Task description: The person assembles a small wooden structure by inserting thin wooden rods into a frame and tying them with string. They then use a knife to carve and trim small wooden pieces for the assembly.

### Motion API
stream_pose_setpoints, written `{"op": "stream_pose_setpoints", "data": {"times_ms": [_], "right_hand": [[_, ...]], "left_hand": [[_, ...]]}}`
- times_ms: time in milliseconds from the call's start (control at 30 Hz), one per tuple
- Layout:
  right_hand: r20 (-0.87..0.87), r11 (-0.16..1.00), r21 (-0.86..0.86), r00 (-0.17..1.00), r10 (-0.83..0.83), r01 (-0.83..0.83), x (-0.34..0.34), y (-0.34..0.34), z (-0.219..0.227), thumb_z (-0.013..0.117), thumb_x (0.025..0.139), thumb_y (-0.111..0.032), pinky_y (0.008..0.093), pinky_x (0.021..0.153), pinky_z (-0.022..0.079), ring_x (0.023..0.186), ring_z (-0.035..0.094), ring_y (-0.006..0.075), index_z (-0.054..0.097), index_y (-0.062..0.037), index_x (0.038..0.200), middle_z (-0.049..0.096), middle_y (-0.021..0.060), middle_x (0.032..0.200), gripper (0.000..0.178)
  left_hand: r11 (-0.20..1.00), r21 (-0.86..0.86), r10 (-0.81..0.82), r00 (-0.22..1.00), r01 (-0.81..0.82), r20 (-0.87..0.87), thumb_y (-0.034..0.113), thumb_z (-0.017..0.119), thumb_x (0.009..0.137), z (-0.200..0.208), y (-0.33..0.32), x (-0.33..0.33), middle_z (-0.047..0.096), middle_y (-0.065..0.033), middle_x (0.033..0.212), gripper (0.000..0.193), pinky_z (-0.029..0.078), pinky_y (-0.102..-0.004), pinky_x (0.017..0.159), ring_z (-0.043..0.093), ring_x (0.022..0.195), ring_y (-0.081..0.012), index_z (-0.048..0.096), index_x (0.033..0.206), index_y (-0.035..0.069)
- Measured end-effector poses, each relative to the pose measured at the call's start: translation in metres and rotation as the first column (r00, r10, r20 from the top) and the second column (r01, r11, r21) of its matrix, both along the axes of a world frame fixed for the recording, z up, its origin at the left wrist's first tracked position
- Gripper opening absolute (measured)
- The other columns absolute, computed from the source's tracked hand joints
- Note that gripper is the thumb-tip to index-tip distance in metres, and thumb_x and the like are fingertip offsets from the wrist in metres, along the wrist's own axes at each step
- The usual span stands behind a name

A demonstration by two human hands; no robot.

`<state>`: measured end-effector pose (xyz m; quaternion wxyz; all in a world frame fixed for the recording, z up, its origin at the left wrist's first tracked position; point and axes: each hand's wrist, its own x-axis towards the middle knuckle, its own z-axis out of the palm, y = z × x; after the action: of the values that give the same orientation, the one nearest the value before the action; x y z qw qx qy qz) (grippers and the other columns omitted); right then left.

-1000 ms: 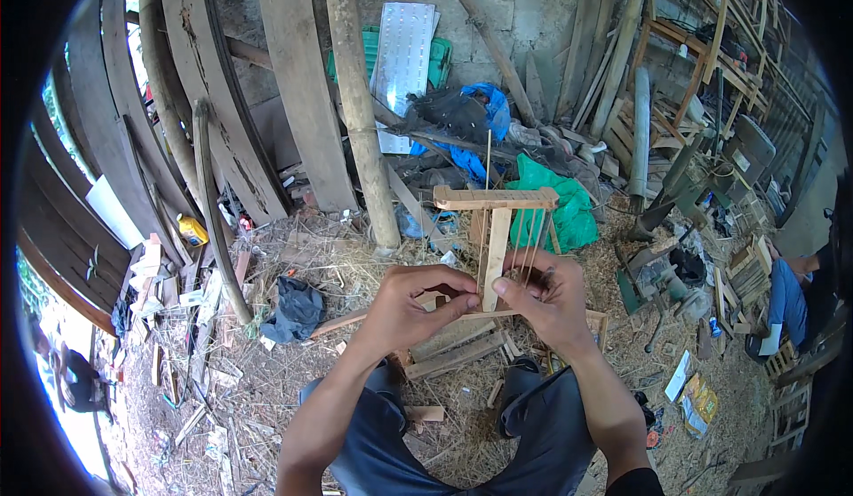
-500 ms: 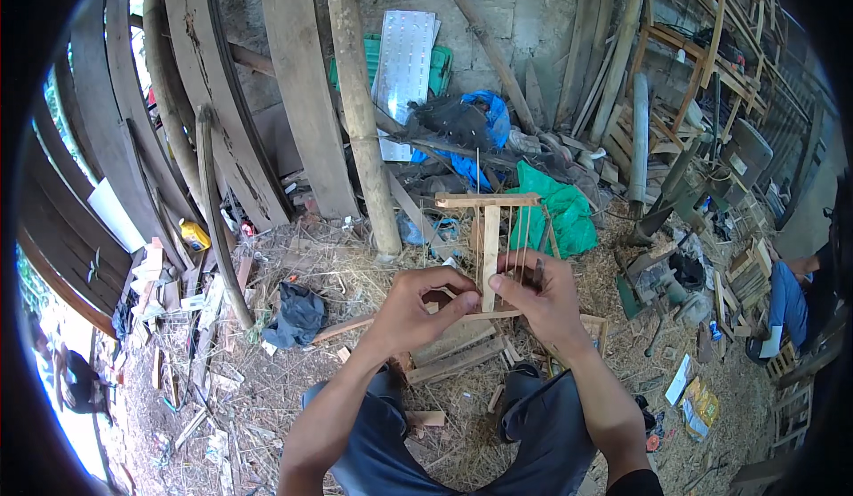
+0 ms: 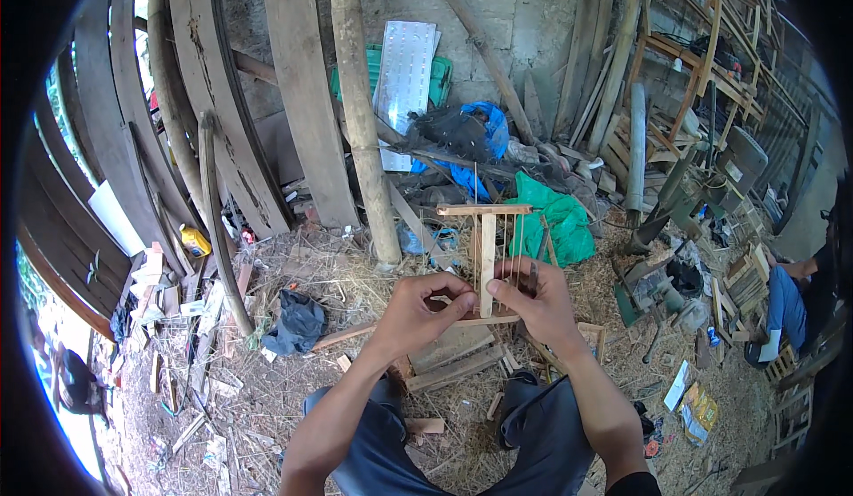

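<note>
Left hand and right hand gripping small upright bamboo frame, thin vertical slats

Bare forearms, no sleeves — dark blue-grey trousers, black shoes below.

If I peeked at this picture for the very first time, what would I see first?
First, two hands in the middle: the left hand and right hand hold up a small bamboo frame of thin sticks. Behind it, a bright green bag and a blue sheet lie among scrap wood by the wall. Thick planks lean at upper left.
</note>
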<state>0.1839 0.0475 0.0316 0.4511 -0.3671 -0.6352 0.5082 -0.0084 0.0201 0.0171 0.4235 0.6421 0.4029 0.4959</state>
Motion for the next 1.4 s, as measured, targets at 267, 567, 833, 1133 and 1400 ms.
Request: {"op": "stream_pose_setpoints", "data": {"times_ms": [267, 567, 833, 1133, 1400], "right_hand": [[0.004, 1.000, -0.003, 1.000, 0.010, -0.010, -0.001, 0.001, -0.002, 0.070, 0.081, -0.016, 0.0211, 0.061, 0.047, 0.069, 0.056, 0.0052, 0.062, 0.0046, 0.098, 0.064, 0.0030, 0.080, 0.028], [0.002, 0.999, 0.030, 1.000, -0.028, 0.028, -0.002, 0.002, -0.002, 0.070, 0.082, -0.016, 0.0194, 0.057, 0.041, 0.066, 0.053, 0.0030, 0.063, 0.0025, 0.095, 0.062, -0.0004, 0.076, 0.024], [-0.056, 0.983, -0.039, 0.982, -0.181, 0.179, -0.002, 0.004, 0.004, 0.070, 0.084, -0.014, 0.0204, 0.062, 0.044, 0.069, 0.055, 0.0041, 0.063, 0.0024, 0.097, 0.063, 0.0008, 0.079, 0.021], [-0.296, 0.979, -0.143, 0.938, -0.182, 0.145, -0.012, 0.009, -0.018, 0.067, 0.087, -0.015, 0.0250, 0.081, 0.046, 0.086, 0.059, 0.0095, 0.063, 0.0026, 0.105, 0.065, 0.0042, 0.094, 0.026], [-0.372, 0.948, -0.037, 0.875, -0.308, 0.317, 0.018, 0.020, 0.003, 0.061, 0.091, -0.029, 0.0170, 0.043, 0.023, 0.052, 0.032, -0.0017, 0.062, -0.0032, 0.109, 0.064, 0.0023, 0.090, 0.031]], "left_hand": [[1.000, 0.013, -0.004, 0.997, 0.005, -0.076, 0.007, 0.065, 0.085, 0.002, 0.000, -0.004, 0.065, -0.0052, 0.076, 0.010, 0.050, -0.0227, 0.060, 0.058, 0.070, -0.0054, 0.065, 0.087, -0.003], [0.998, -0.030, -0.051, 0.999, 0.051, -0.003, 0.009, 0.063, 0.087, -0.005, 0.003, -0.006, 0.065, -0.0062, 0.081, 0.014, 0.049, -0.0252, 0.067, 0.059, 0.076, -0.0072, 0.063, 0.094, -0.003], [0.978, 0.173, 0.110, 0.993, -0.115, 0.035, 0.020, 0.061, 0.091, 0.000, 0.003, 0.006, 0.062, -0.0046, 0.096, 0.027, 0.047, -0.0298, 0.079, 0.059, 0.089, -0.0150, 0.057, 0.109, 0.000], [0.981, -0.194, 0.118, 0.865, -0.024, 0.488, 0.025, 0.049, 0.098, -0.023, 0.007, 0.027, 0.060, -0.0086, 0.101, 0.033, 0.047, -0.0330, 0.088, 0.058, 0.098, -0.0173, 0.049, 0.118, -0.001], [0.996, -0.056, 0.093, 0.893, -0.076, 0.440, 0.023, 0.048, 0.098, 0.003, 0.012, -0.022, 0.062, -0.0077, 0.094, 0.032, 0.050, -0.0298, 0.080, 0.062, 0.085, -0.0149, 0.049, 0.118, -0.002]]}}
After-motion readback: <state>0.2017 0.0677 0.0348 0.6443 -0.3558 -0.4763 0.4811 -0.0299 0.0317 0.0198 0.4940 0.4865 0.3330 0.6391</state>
